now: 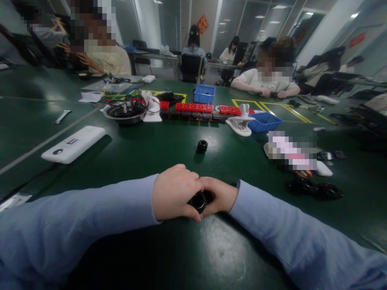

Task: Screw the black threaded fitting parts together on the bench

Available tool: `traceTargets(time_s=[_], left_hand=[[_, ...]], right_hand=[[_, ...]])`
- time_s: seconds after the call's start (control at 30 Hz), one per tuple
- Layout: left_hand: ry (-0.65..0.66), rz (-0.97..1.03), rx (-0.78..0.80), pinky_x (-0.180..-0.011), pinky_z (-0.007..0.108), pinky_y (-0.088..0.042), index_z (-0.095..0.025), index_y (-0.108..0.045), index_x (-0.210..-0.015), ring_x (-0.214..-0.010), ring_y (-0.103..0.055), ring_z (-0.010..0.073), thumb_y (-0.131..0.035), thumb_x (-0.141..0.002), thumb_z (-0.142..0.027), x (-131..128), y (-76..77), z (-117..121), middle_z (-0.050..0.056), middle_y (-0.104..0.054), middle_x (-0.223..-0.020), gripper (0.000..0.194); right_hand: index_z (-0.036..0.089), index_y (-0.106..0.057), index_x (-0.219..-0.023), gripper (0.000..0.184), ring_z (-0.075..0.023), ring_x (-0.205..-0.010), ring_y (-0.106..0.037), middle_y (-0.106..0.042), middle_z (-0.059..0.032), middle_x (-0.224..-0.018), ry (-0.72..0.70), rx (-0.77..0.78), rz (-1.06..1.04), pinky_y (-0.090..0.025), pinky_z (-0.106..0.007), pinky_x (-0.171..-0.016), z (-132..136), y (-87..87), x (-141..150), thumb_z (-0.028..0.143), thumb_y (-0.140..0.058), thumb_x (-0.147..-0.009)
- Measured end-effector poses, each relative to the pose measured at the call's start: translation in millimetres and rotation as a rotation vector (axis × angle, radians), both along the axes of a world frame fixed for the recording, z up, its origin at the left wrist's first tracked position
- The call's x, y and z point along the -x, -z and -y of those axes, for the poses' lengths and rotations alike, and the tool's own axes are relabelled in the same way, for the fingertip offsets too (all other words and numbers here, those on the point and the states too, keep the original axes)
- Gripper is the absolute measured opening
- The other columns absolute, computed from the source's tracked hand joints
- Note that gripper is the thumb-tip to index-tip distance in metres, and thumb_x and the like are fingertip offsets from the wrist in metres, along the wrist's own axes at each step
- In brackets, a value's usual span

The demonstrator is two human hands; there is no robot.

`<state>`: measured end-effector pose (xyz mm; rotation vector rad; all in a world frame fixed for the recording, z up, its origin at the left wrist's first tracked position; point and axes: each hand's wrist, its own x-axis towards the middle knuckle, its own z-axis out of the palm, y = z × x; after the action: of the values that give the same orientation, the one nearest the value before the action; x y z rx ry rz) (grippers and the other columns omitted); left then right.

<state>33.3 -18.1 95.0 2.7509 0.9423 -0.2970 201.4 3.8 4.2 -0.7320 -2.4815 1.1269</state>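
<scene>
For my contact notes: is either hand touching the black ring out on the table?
No, the black ring sits apart on the green table, beyond the left hand and right hand, which hold another black part.

Legible text: none | red diamond sign (202, 24) on back wall (205, 7): markings too blurred | white device (86, 141), left: dark mark (71, 141) unreadable | red strip (357, 39), right: unreadable
</scene>
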Motion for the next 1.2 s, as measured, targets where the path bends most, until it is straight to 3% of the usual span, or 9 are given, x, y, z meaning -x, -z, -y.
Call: traceTargets(time_s=[0.3,0.53,0.7,0.9,1.2], left_hand=[[-0.087,-0.083,-0.087,-0.073,0.035,-0.042,-0.012,-0.066,-0.093,-0.080,-0.062,0.0249,-0.068,-0.075,-0.054,-5,-5.4,13,0.008,-0.067,-0.087,0.046],[-0.125,-0.112,-0.165,-0.074,0.036,-0.041,-0.010,-0.066,-0.095,-0.083,-0.063,0.0252,-0.062,-0.079,-0.055,-6,0.3,18,0.009,-0.066,-0.089,0.047],[-0.147,-0.104,-0.230,-0.074,0.036,-0.040,-0.010,-0.066,-0.091,-0.083,-0.063,0.0254,-0.060,-0.081,-0.054,-5,6.6,15,0.010,-0.066,-0.087,0.046],[-0.172,-0.101,-0.248,-0.075,0.037,-0.041,-0.010,-0.066,-0.090,-0.084,-0.063,0.0262,-0.058,-0.082,-0.055,-5,10.6,12,0.010,-0.066,-0.087,0.047],[-0.211,0.002,-0.280,-0.071,0.036,-0.041,-0.013,-0.063,-0.092,-0.084,-0.063,0.0260,-0.057,-0.081,-0.059,-4,18.5,-6,0.008,-0.066,-0.089,0.048]], right_hand=[[0.014,-0.066,-0.086,0.042,-0.0158,-0.073,-0.057,-0.061,-0.0006,-0.078,0.022,0.024,-0.024,-0.045,-0.027,-0.069,3,-3.9,1,0.031,-0.085,-0.052],[0.014,-0.062,-0.079,0.039,-0.0149,-0.066,-0.054,-0.057,0.0003,-0.071,0.149,-0.087,-0.025,-0.042,-0.027,-0.062,10,2.3,4,0.034,-0.084,-0.053],[0.015,-0.058,-0.073,0.035,-0.0138,-0.063,-0.050,-0.054,0.0012,-0.067,0.275,-0.177,-0.007,-0.037,-0.025,-0.059,14,3.2,6,0.034,-0.082,-0.056],[0.017,-0.058,-0.077,0.041,-0.0141,-0.065,-0.051,-0.056,0.0012,-0.072,0.278,-0.179,-0.007,-0.039,-0.025,-0.061,16,-0.3,9,0.033,-0.085,-0.051],[0.015,-0.056,-0.077,0.030,-0.0177,-0.070,-0.054,-0.059,-0.0028,-0.075,0.422,-0.214,0.022,-0.041,-0.029,-0.064,7,3.1,6,0.026,-0.077,-0.059]])
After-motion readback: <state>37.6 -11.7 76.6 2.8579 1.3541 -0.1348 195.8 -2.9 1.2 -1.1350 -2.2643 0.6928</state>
